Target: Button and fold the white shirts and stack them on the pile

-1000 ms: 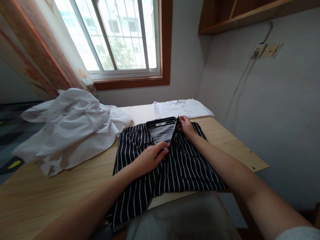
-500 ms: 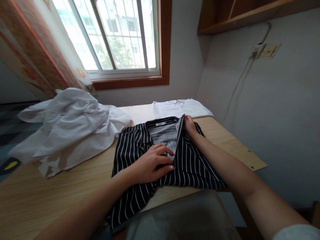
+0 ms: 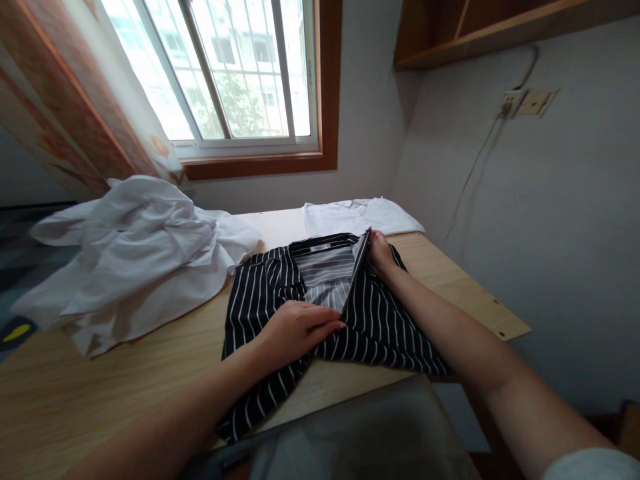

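A black shirt with white stripes lies spread on the wooden table, collar away from me. My right hand pinches the raised front edge of the shirt near the collar. My left hand lies flat on the shirt's front lower down, fingers together and pressing on the fabric where the two front panels meet. The grey striped inside of the shirt shows between the hands.
A crumpled heap of white clothes covers the table's left side. A folded white garment lies at the far edge under the window. The wall with a socket and cable stands close on the right.
My left hand slid down the shirt front toward me and flattened onto the fabric. The right hand lifted the front edge near the collar a little higher.
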Demonstrator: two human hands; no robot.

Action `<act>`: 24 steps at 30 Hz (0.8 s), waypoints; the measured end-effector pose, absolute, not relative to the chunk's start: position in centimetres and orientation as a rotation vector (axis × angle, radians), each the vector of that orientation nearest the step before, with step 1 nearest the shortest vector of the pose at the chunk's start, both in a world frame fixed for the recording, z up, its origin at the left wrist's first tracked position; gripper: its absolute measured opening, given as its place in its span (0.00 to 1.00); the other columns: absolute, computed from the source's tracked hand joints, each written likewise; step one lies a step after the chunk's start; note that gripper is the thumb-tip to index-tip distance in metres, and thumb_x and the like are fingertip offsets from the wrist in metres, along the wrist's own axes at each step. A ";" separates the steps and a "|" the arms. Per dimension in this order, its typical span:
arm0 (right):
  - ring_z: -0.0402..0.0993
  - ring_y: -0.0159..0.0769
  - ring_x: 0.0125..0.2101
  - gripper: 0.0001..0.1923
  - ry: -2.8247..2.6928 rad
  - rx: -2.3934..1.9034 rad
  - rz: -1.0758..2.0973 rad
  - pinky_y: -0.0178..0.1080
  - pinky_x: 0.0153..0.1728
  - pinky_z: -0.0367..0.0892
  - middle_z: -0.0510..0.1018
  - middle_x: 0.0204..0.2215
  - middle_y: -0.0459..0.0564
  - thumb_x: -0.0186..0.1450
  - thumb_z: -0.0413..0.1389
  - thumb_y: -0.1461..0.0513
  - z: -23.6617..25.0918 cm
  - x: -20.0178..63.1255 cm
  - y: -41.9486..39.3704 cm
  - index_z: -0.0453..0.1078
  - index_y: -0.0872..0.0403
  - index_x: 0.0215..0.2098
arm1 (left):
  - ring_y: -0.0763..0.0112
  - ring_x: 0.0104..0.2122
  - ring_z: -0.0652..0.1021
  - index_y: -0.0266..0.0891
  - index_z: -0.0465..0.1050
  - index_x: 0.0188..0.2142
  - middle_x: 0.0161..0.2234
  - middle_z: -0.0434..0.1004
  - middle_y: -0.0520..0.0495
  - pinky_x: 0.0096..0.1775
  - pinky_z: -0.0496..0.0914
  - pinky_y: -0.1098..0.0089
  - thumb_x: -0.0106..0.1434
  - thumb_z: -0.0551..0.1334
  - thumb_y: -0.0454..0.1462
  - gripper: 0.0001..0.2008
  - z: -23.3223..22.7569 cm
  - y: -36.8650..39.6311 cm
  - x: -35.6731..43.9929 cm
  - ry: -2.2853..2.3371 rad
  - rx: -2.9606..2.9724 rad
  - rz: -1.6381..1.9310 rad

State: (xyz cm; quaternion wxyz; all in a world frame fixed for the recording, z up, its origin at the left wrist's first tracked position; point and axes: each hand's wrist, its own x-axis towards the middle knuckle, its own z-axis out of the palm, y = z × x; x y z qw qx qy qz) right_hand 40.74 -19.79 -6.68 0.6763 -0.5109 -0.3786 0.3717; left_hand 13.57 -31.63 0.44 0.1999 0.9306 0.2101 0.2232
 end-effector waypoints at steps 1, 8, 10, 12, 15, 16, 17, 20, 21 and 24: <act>0.69 0.32 0.25 0.21 -0.848 -1.183 0.815 0.34 0.24 0.66 0.71 0.25 0.42 0.60 0.54 0.43 -6.3 40.9 -19.8 0.60 0.50 0.36 | 0.74 0.28 0.78 0.42 0.77 0.35 0.29 0.80 0.50 0.34 0.71 0.71 0.69 0.54 0.46 0.16 0.9 -31.5 13.4 0.619 2.569 0.659; 0.72 0.45 0.46 0.18 -1.434 -1.142 0.489 0.48 0.45 0.71 0.71 0.50 0.52 0.60 0.62 0.54 1.8 38.8 -25.8 0.67 0.47 0.47 | 0.74 0.29 0.77 0.42 0.77 0.34 0.30 0.81 0.51 0.33 0.70 0.72 0.66 0.56 0.45 0.14 4.7 -30.3 12.5 0.981 2.427 1.086; 0.72 0.46 0.47 0.14 -1.742 -1.123 0.445 0.52 0.51 0.67 0.73 0.48 0.52 0.64 0.59 0.52 4.0 36.9 -30.0 0.69 0.46 0.47 | 0.73 0.28 0.76 0.41 0.77 0.34 0.29 0.80 0.52 0.32 0.69 0.72 0.66 0.56 0.46 0.15 5.9 -30.1 12.7 1.034 2.427 1.154; 0.69 0.50 0.52 0.24 -1.986 -1.126 0.319 0.54 0.55 0.64 0.72 0.52 0.52 0.61 0.61 0.50 4.7 34.8 -34.2 0.66 0.43 0.54 | 0.73 0.28 0.75 0.41 0.77 0.34 0.28 0.79 0.52 0.32 0.68 0.72 0.66 0.56 0.47 0.15 7.1 -29.7 13.0 1.075 2.427 1.208; 0.67 0.56 0.53 0.39 -2.102 -1.271 0.047 0.58 0.53 0.63 0.70 0.55 0.57 0.57 0.65 0.53 3.4 32.9 -38.2 0.57 0.44 0.63 | 0.72 0.29 0.75 0.41 0.77 0.34 0.29 0.78 0.52 0.34 0.68 0.71 0.67 0.56 0.47 0.15 8.7 -28.3 13.4 1.099 2.478 1.217; 0.69 0.56 0.50 0.36 -2.099 -1.349 -0.026 0.58 0.50 0.64 0.72 0.53 0.59 0.59 0.63 0.56 2.7 32.8 -38.6 0.58 0.46 0.63 | 0.71 0.31 0.75 0.41 0.77 0.34 0.29 0.78 0.51 0.36 0.68 0.70 0.67 0.56 0.46 0.15 9.1 -27.8 13.4 1.118 2.527 1.179; 0.71 0.54 0.46 0.32 -2.092 -1.434 -0.073 0.56 0.46 0.65 0.75 0.49 0.60 0.61 0.61 0.59 2.1 32.9 -38.7 0.60 0.48 0.62 | 0.69 0.32 0.75 0.41 0.77 0.34 0.30 0.78 0.50 0.38 0.69 0.68 0.67 0.57 0.46 0.14 9.3 -27.3 13.5 1.150 2.592 1.128; 0.73 0.45 0.31 0.14 -2.068 -1.656 -0.026 0.45 0.33 0.64 0.79 0.32 0.55 0.64 0.56 0.64 1.3 34.1 -37.2 0.71 0.51 0.48 | 0.59 0.44 0.74 0.43 0.76 0.39 0.37 0.77 0.46 0.50 0.66 0.58 0.65 0.61 0.45 0.10 8.6 -27.5 13.5 1.268 2.818 1.057; 0.72 0.42 0.28 0.09 -2.064 -1.683 0.035 0.43 0.31 0.62 0.78 0.29 0.53 0.64 0.56 0.64 1.4 34.7 -36.4 0.73 0.51 0.43 | 0.56 0.49 0.72 0.44 0.75 0.43 0.42 0.76 0.45 0.54 0.63 0.54 0.64 0.61 0.44 0.11 7.9 -28.2 13.5 1.288 2.887 1.066; 0.72 0.39 0.27 0.03 -2.029 -1.574 0.202 0.40 0.29 0.60 0.79 0.28 0.49 0.64 0.57 0.62 2.3 36.2 -34.6 0.74 0.50 0.34 | 0.48 0.58 0.65 0.45 0.67 0.56 0.57 0.68 0.40 0.61 0.51 0.43 0.62 0.63 0.49 0.24 5.0 -31.0 13.6 1.258 3.048 0.965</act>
